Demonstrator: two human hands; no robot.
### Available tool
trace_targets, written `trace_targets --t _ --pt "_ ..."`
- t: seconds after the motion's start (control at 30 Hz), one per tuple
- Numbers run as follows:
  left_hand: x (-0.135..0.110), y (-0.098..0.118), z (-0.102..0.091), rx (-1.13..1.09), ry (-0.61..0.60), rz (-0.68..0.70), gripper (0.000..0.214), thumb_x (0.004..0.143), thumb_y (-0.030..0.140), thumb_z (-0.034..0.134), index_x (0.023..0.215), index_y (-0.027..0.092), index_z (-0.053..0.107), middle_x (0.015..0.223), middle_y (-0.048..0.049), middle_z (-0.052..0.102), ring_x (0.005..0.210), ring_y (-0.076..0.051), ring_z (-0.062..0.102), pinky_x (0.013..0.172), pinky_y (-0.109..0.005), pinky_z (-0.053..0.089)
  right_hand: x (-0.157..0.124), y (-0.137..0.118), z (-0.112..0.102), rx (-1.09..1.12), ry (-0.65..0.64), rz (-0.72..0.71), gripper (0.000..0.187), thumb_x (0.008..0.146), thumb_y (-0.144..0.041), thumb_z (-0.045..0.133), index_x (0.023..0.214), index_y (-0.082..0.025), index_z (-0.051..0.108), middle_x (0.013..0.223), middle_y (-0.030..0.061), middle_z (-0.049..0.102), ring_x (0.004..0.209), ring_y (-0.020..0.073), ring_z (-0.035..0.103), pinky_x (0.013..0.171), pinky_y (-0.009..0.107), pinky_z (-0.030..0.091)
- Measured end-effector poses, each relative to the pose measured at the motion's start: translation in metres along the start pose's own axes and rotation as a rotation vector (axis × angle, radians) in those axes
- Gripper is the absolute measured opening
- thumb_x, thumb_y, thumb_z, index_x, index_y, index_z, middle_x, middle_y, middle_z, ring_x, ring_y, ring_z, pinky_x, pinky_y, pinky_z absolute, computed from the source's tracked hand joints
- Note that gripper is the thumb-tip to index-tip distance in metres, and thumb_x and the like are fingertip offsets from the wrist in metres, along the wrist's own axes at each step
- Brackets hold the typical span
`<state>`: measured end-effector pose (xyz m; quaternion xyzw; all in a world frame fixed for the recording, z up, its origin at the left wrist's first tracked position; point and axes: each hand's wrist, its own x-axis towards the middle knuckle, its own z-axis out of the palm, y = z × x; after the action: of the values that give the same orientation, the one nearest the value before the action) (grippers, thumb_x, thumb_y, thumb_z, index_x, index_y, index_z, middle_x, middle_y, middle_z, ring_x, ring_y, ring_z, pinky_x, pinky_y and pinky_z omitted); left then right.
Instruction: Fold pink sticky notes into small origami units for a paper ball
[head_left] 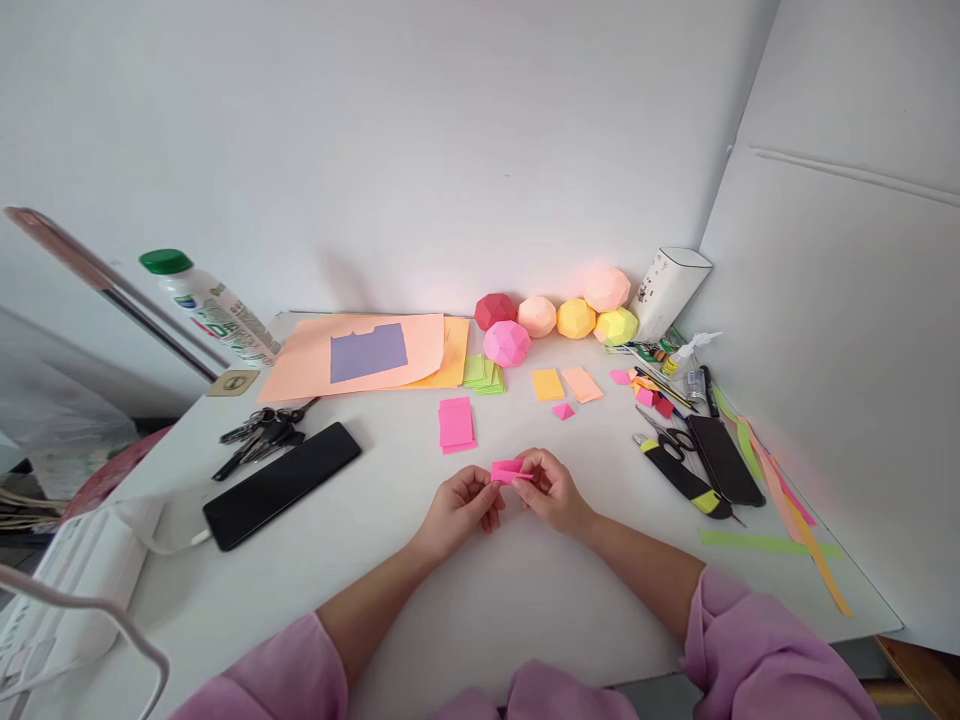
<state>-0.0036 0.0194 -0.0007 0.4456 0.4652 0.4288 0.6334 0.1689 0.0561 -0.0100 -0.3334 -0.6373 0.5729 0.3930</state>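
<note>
Between my two hands is a small folded piece of pink paper (508, 470), held just above the white table. My left hand (461, 505) pinches its left end between thumb and fingers. At its right end, my right hand (553, 490) grips the paper, with the thumb in front. Just beyond my left hand lies a stack of pink paper rectangles (456, 424). A small pink folded paper piece (563, 411) rests past my right hand, near a yellow-orange paper stack (547, 384) and a peach paper stack (582, 384).
Faceted paper balls (507, 343) sit along the wall. Left are large paper sheets (300, 360), a bottle (217, 310), keys (270, 435) and a phone (282, 485). Right are scissors (671, 437), a utility knife (679, 477), a black case (726, 460) and paper strips (772, 543).
</note>
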Motion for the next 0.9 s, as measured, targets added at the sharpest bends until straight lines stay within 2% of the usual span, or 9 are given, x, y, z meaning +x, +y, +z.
trace_targets --t 0.13,0.27,0.47,0.67,0.9 --pt "-0.0013 0.0037 -0.0006 -0.018 0.000 0.002 0.033 0.081 0.050 0.052 0.081 0.017 0.053 0.072 -0.0016 0.064 0.052 -0.012 0.059 0.051 -0.026 0.047 0.0010 -0.0002 -0.0006 -0.016 -0.041 -0.031 0.020 0.083 -0.036 0.057 0.079 -0.019 0.049 0.088 0.0035 0.052 0.058 0.0095 0.049 0.052 0.025 0.045" --pt "-0.0021 0.0053 -0.0019 -0.060 -0.038 0.001 0.040 0.084 0.053 0.045 0.093 0.016 0.056 0.068 -0.0028 0.064 0.055 -0.015 0.060 0.053 -0.028 0.048 0.0016 -0.0024 0.0006 -0.007 -0.052 -0.093 0.016 0.083 -0.032 0.058 0.077 -0.018 0.053 0.091 0.0055 0.052 0.066 0.0127 0.055 0.050 0.025 0.045" --pt "-0.0017 0.0017 -0.0042 -0.071 -0.047 0.008 0.041 0.083 0.051 0.050 0.100 0.015 0.057 0.063 -0.0020 0.062 0.057 -0.016 0.060 0.053 -0.029 0.048 0.0016 -0.0018 0.0023 -0.001 -0.011 -0.109 0.013 0.081 -0.029 0.061 0.076 -0.018 0.057 0.091 0.0059 0.052 0.064 0.0128 0.057 0.049 0.027 0.050" --pt "-0.0031 0.0058 -0.0027 -0.033 -0.046 0.020 0.039 0.079 0.046 0.059 0.102 0.014 0.056 0.070 -0.0026 0.063 0.057 -0.014 0.059 0.053 -0.027 0.049 0.0014 -0.0021 0.0020 -0.004 -0.007 -0.127 0.002 0.079 -0.019 0.060 0.079 -0.018 0.059 0.094 0.0066 0.053 0.066 0.0126 0.057 0.052 0.027 0.051" --pt "0.0001 -0.0004 -0.0015 -0.040 0.012 0.036 0.028 0.082 0.042 0.056 0.093 0.016 0.057 0.061 0.0016 0.061 0.050 -0.012 0.057 0.049 -0.025 0.048 0.0024 -0.0004 0.0004 -0.057 -0.072 -0.141 0.022 0.073 -0.011 0.058 0.094 -0.017 0.064 0.100 0.0083 0.054 0.078 0.0144 0.059 0.055 0.024 0.050"
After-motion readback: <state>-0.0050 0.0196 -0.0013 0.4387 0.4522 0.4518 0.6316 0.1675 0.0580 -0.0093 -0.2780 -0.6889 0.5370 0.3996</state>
